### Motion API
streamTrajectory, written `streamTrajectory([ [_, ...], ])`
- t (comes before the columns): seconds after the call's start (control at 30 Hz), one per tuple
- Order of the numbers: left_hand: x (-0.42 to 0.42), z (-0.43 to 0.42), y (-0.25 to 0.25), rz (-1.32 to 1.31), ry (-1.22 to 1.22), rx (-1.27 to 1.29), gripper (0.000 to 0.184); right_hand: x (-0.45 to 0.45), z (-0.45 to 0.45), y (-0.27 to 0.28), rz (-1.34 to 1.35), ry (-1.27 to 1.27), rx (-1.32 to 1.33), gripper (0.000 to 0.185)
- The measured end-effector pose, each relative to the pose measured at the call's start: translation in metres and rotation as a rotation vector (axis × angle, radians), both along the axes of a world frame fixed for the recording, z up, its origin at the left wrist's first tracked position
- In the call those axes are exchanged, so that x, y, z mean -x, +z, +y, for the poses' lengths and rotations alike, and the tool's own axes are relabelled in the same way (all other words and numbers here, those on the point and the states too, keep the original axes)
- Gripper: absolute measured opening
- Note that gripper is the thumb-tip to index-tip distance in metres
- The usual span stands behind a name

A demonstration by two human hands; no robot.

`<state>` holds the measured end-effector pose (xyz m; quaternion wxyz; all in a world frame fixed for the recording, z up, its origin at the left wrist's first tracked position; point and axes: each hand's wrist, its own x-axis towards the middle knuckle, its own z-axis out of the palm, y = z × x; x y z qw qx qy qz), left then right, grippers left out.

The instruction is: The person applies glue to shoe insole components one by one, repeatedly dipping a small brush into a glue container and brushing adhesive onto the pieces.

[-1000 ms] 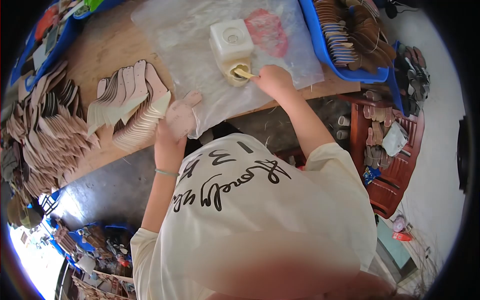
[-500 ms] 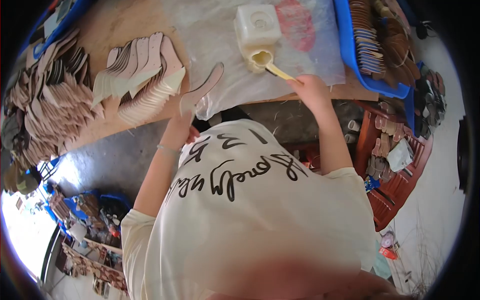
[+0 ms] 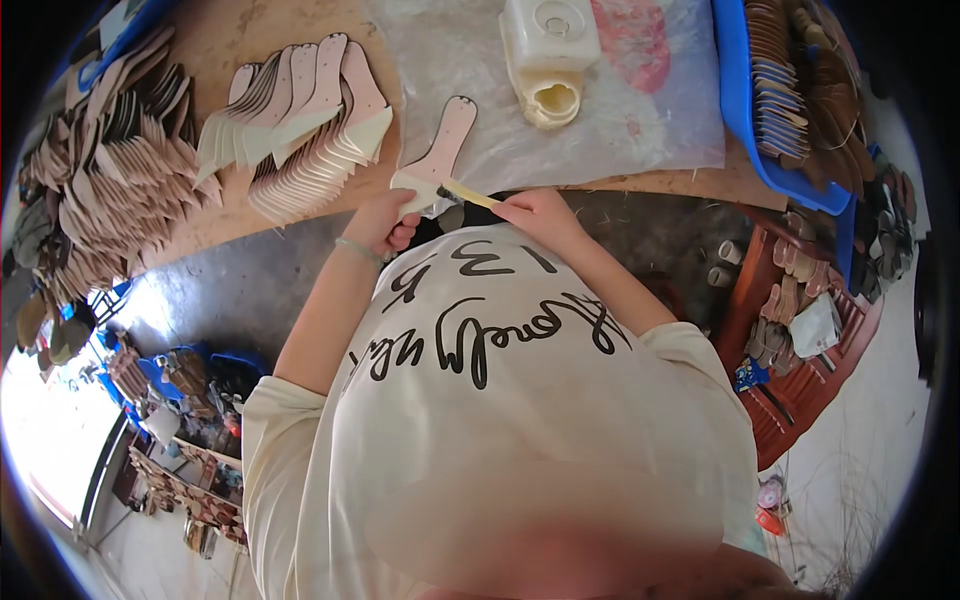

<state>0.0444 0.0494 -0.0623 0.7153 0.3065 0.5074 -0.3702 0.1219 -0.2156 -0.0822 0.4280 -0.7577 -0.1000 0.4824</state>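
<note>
My left hand [image 3: 383, 222] pinches the pale wide end of a pink shoe insole [image 3: 446, 145], whose narrow end points away from me over the plastic sheet. My right hand [image 3: 540, 217] is closed on the handle of a brush [image 3: 470, 194] with a pale yellow handle. Its dark bristles meet the pale end of the insole near my left fingers. Beyond my right hand stands a white plastic container [image 3: 552, 50] with an open, yellowish-crusted mouth facing me.
Fanned insoles [image 3: 315, 125] lie left on the wooden table [image 3: 235, 215], beside a larger pile [image 3: 120, 190]. Clear plastic sheeting [image 3: 650, 130] covers the middle. A blue crate [image 3: 737, 90] of brown pieces stands at right. A reddish wooden rack [image 3: 800, 395] with shoe parts is below.
The brush has left the container's mouth and moved left to the insole. My left hand has shifted right, turning the insole more upright. The whole view has shifted slightly.
</note>
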Motion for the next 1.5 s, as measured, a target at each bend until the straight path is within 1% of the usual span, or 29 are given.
streamTrajectory([
  [0.07,0.0,0.002,-0.001,0.011,0.019,0.034,0.015,0.001,0.004,-0.002,-0.117,0.037,0.047,0.035],
  [0.17,-0.001,0.002,0.003,0.016,0.015,0.039,0.015,-0.005,0.009,0.0,-0.433,0.145,0.124,0.035],
  [0.27,-0.003,-0.002,0.007,0.017,-0.014,0.024,0.015,-0.014,0.009,-0.007,-0.611,0.106,0.184,0.035],
  [0.37,-0.002,-0.004,0.007,0.018,-0.025,0.042,0.012,-0.024,0.003,-0.005,-0.57,0.01,0.145,0.036],
  [0.47,-0.003,-0.006,0.008,0.024,0.006,0.043,0.011,-0.016,0.004,0.008,-0.366,0.013,0.006,0.039],
  [0.57,-0.002,-0.007,0.006,0.035,0.049,0.059,0.013,-0.005,0.012,0.016,-0.262,0.103,0.025,0.04],
  [0.6,-0.002,-0.008,0.007,0.029,0.058,0.065,0.013,-0.004,0.015,0.017,-0.298,0.151,0.14,0.04],
  [0.7,-0.001,-0.007,0.005,0.007,0.076,0.09,0.013,-0.003,0.011,0.0,-0.554,0.11,0.204,0.04],
  [0.9,-0.002,-0.011,0.012,0.024,0.083,0.065,0.013,-0.027,0.022,-0.005,-0.679,0.178,0.354,0.038],
  [1.03,-0.001,-0.008,0.013,0.032,0.064,0.108,0.012,-0.044,0.036,-0.002,-0.669,0.205,0.385,0.033],
  [1.1,-0.003,-0.007,0.016,0.01,0.04,0.104,0.012,-0.052,0.045,-0.002,-0.671,0.247,0.415,0.031],
  [1.2,-0.003,-0.005,0.015,-0.019,0.025,0.113,0.011,-0.06,0.058,-0.011,-0.697,0.244,0.384,0.029],
  [1.3,-0.005,-0.006,0.017,-0.033,0.003,0.091,0.011,-0.068,0.074,-0.013,-0.698,0.28,0.427,0.027],
  [1.5,-0.008,-0.005,0.02,-0.06,-0.031,0.078,0.01,-0.071,0.082,-0.009,-0.67,0.336,0.371,0.028],
])
